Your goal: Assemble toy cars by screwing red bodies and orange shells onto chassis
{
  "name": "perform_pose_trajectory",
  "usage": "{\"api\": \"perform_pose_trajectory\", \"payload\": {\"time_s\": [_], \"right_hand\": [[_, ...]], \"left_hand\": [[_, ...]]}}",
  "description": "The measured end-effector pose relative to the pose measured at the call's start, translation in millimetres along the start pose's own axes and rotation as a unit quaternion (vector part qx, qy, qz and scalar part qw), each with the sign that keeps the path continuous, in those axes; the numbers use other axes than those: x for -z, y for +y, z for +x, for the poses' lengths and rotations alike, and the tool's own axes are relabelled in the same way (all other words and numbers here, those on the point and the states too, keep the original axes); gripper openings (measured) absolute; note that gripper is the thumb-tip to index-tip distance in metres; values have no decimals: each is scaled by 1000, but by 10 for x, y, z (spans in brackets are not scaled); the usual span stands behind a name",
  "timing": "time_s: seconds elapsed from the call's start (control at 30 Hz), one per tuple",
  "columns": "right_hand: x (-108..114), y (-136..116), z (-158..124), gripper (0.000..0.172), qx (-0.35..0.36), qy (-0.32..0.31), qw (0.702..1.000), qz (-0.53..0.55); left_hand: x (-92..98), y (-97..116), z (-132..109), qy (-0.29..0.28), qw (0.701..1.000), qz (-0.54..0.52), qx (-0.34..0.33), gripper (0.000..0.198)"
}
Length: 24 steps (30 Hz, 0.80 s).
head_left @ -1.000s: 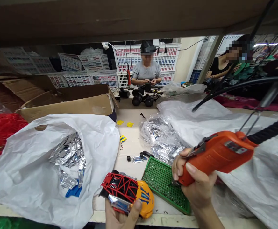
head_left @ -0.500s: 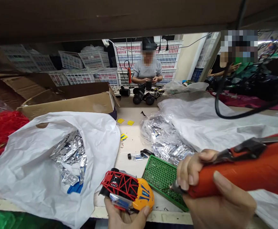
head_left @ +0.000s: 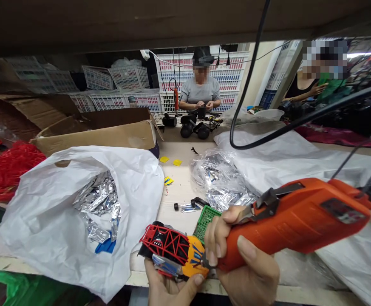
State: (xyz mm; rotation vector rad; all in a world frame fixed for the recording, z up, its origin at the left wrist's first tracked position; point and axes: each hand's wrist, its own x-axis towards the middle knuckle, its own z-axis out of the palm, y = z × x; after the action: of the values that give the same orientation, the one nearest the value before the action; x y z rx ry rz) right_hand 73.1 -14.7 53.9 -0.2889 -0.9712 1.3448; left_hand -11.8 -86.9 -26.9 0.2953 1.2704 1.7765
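My left hand grips a toy off-road car from below, at the table's front edge. The car has a red lattice cage, a yellow-orange shell with blue markings, and a silver piece on its underside. My right hand is wrapped around an orange electric screwdriver. The tool's tip rests against the yellow shell, though the exact contact point is hidden by my fingers. A green perforated tray lies mostly hidden beneath my right hand.
A white plastic bag of silver foil packets lies left, with a clear bag of packets right. A cardboard box and red netting lie behind. Black cables hang above. Two people sit beyond.
The orange screwdriver has swung left and its tip has moved onto the car's yellow shell. My right hand now covers most of the green tray. The view has shifted slightly.
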Motion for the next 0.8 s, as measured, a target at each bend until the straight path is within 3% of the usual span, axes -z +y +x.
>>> {"api": "perform_pose_trajectory", "payload": {"time_s": [0.2,0.57,0.7,0.8], "right_hand": [[-82,5,24,16,24,44,999,15],[-12,-12,42,22,-1,6,1000,3],[70,-226,171,29,-7,0,995,-99],[248,-361,259,34,6,78,963,-257]], "left_hand": [[-71,26,-34,24,999,-26,-12,126],[38,9,13,1,1000,11,-23,123],[59,19,4,-23,1000,-9,-6,116],[93,37,15,-33,999,-36,9,111]]}}
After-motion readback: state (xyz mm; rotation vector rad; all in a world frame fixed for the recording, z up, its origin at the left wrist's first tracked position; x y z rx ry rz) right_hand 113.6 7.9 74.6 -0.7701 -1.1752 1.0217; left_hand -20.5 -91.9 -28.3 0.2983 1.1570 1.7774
